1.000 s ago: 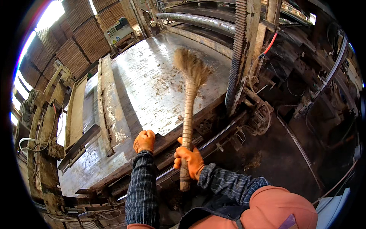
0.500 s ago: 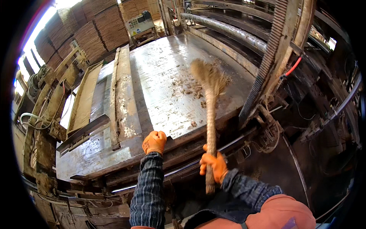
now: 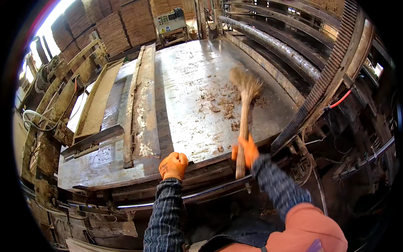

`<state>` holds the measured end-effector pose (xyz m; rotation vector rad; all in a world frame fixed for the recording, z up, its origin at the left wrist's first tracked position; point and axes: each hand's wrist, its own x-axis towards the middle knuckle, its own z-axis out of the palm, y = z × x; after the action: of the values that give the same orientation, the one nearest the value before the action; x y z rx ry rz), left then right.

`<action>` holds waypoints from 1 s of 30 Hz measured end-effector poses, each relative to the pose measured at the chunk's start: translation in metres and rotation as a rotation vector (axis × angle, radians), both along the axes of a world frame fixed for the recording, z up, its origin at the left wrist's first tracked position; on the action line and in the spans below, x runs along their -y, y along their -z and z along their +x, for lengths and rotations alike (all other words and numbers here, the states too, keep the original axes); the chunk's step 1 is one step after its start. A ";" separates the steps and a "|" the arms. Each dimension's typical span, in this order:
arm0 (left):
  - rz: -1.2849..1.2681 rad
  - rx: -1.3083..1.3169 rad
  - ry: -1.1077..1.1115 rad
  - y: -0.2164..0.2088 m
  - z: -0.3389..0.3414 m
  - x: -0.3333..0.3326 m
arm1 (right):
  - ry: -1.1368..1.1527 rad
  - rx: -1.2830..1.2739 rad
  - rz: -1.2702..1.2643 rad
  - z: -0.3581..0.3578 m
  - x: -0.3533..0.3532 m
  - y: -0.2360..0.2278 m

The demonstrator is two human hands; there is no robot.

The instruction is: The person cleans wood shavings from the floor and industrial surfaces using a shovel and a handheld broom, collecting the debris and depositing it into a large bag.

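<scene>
A straw hand broom (image 3: 244, 124) with a long bound handle is in my right hand (image 3: 246, 153), whose orange-gloved fingers wrap round its lower part. The splayed bristles lie over brown crumbs and flakes (image 3: 224, 107) on a wide, shiny metal plate (image 3: 189, 71). The bristle ends and the right hand are smeared by motion. My left hand (image 3: 173, 166), also in an orange glove, is a closed fist at the plate's near edge. What its fingers close on, if anything, is hidden.
A rusty, paint-flaked bar (image 3: 142, 109) lies across the plate's left part. On the right rise a toothed upright post (image 3: 319, 75) and a long metal roller (image 3: 273, 45). A control box (image 3: 170, 22) and stacked brown sheets (image 3: 113, 33) stand behind.
My right hand and the broom have moved forward and to the right over the plate. The left fist stays at the near edge. The whole view has shifted slightly.
</scene>
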<state>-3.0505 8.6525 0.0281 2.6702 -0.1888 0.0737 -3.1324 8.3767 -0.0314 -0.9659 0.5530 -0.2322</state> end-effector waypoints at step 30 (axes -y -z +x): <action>-0.017 -0.043 -0.062 0.006 0.005 -0.003 | -0.052 -0.070 -0.195 0.056 0.083 -0.054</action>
<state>-3.0451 8.6553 0.0218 2.6585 -0.0915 0.0377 -3.0761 8.2932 0.0223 -1.1793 0.5754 -0.2088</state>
